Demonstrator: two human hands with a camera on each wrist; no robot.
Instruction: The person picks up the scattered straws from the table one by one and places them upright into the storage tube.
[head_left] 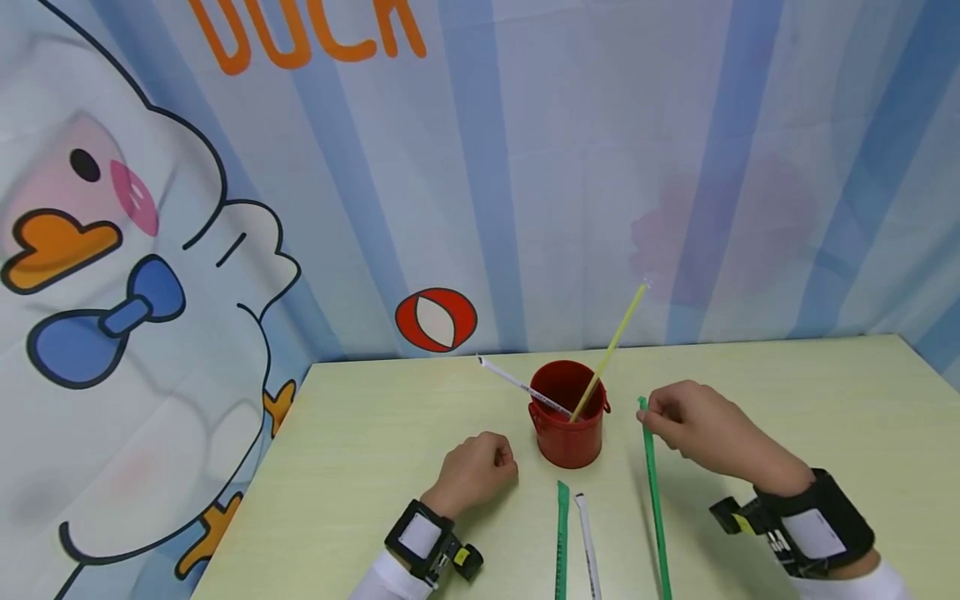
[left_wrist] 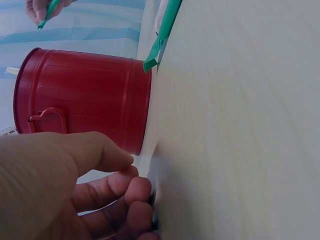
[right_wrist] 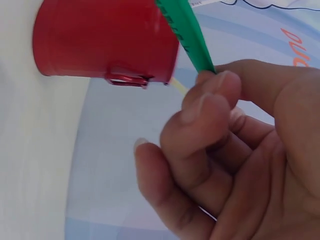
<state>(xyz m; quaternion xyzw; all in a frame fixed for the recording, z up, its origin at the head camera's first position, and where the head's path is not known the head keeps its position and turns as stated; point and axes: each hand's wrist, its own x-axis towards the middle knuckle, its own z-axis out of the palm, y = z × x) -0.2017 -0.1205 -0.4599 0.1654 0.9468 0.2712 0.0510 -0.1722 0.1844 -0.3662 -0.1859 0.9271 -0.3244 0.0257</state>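
My right hand [head_left: 697, 425] pinches the upper end of a long green wrapped straw [head_left: 654, 492] between thumb and fingers, to the right of a small red bucket [head_left: 568, 443]. The straw slants down toward the near edge of the view. My left hand [head_left: 474, 472] rests by the table with loosely curled fingers, left of the bucket, holding nothing. Out of the bucket lean a yellow straw [head_left: 613, 342] and a white wrapped straw [head_left: 517, 382]. In the left wrist view the bucket [left_wrist: 90, 90] stands just beyond the left fingers.
Another green wrapped straw [head_left: 562, 533] and a white wrapped straw [head_left: 588, 546] lie side by side on the pale table [head_left: 360, 467] in front of the bucket. Behind the table hangs a striped blue curtain [head_left: 585, 167] with a duck print.
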